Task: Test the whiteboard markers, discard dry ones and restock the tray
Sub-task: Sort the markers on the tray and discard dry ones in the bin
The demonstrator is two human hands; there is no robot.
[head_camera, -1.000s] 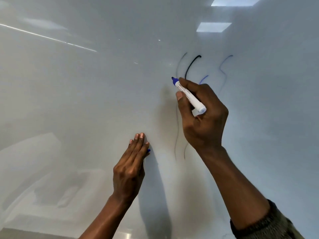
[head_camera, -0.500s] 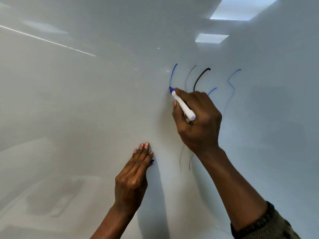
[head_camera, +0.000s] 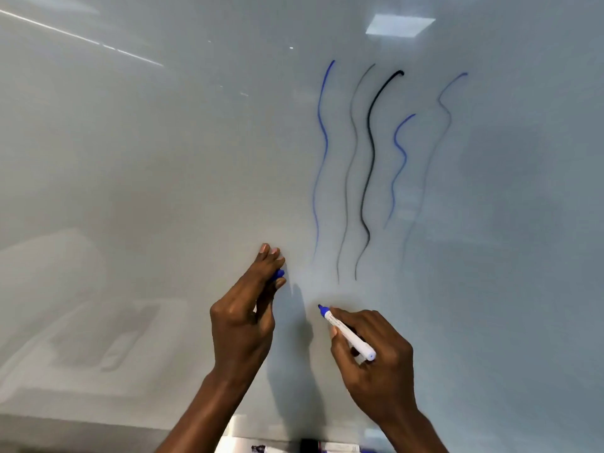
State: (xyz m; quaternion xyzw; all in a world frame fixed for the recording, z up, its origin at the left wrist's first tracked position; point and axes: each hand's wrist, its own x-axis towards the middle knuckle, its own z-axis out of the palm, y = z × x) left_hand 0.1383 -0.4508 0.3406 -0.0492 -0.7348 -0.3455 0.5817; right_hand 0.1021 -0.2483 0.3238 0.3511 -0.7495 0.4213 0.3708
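A white whiteboard (head_camera: pixel 130 158) fills almost the whole view. Its left half and its far right side are bare, leaving wide open room on either side of the hands. Five wavy test lines (head_camera: pixel 371 152) run downward across the upper right of the board: a blue one on the left, a thin grey one, a bold black one, a short blue one and a faint blue one nearest the right side.

Below the lines, towards the bottom edge, the left hand (head_camera: pixel 243 325) reaches up with its fingers (head_camera: pixel 266 259) close together and nearly straight. They pinch a blue cap (head_camera: pixel 277 275) against the thumb; only the cap's end shows. Just beside it, apart from it, the right hand (head_camera: pixel 376 371) grips an uncapped blue marker (head_camera: pixel 348 333), fingers curled narrowly round its white barrel. The blue tip points up and left at the board; whether it touches cannot be told.

Along the bottom edge, a tray (head_camera: pixel 235 443) holds more markers (head_camera: pixel 330 447), partly cut off.
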